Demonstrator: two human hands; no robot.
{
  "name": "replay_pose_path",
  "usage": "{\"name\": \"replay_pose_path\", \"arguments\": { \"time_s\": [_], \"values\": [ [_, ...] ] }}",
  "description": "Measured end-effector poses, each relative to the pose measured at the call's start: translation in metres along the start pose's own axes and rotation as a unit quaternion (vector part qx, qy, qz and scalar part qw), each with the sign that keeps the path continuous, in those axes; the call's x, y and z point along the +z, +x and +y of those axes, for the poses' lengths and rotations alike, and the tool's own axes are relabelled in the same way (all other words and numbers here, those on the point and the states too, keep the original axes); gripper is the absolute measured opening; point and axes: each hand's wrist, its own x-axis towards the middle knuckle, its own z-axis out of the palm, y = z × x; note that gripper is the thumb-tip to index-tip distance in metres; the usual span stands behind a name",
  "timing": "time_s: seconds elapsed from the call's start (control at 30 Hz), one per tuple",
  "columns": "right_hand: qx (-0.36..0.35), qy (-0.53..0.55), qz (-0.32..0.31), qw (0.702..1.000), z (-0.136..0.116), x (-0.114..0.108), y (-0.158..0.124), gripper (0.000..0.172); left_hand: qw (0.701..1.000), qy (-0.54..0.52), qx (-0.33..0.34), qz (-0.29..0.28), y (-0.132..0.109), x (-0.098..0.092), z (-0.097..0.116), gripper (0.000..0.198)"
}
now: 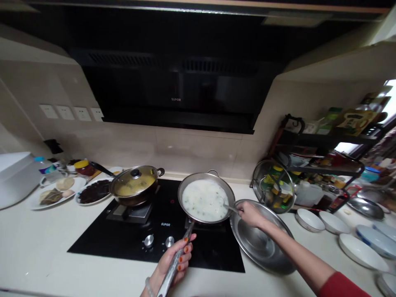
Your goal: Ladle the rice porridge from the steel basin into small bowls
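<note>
My left hand (178, 259) is wrapped round the long handle of a metal frying pan (185, 185) on the right burner. White, milky liquid (204, 201) with small darker bits fills the pan. In my right hand (250, 213) is a metal spoon (230, 207), its bowl end dipped at the right side of the liquid. Beneath my right forearm sits a large steel basin (262, 260), close against the pan's right side. A lidded pan (136, 185) with yellowish contents stands on the left burner.
A black gas hob (123, 241) lies under a low range hood (176, 99). Plates of food (57, 201) stand at left. A glass lid (274, 185) leans by a loaded rack (324, 169). White bowls (310, 220) line the right counter.
</note>
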Motion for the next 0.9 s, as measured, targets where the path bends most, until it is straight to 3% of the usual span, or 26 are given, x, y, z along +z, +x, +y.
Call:
{"name": "replay_pose_path", "arguments": {
  "time_s": [0.3,0.6,0.9],
  "values": [
    [0.123,0.281,-0.020,0.952,0.011,-0.007,-0.009,0.012,1.000,0.008,0.006,0.007,-0.001,0.002,0.001,0.029],
    [0.148,0.381,-0.023,0.912,0.029,-0.012,-0.014,0.006,1.000,0.028,-0.002,0.010,-0.005,0.005,0.003,0.030],
    [0.167,0.483,-0.022,0.859,0.053,-0.038,-0.047,0.031,1.000,0.024,-0.004,0.016,-0.005,0.006,0.002,0.030]
  ]
}}
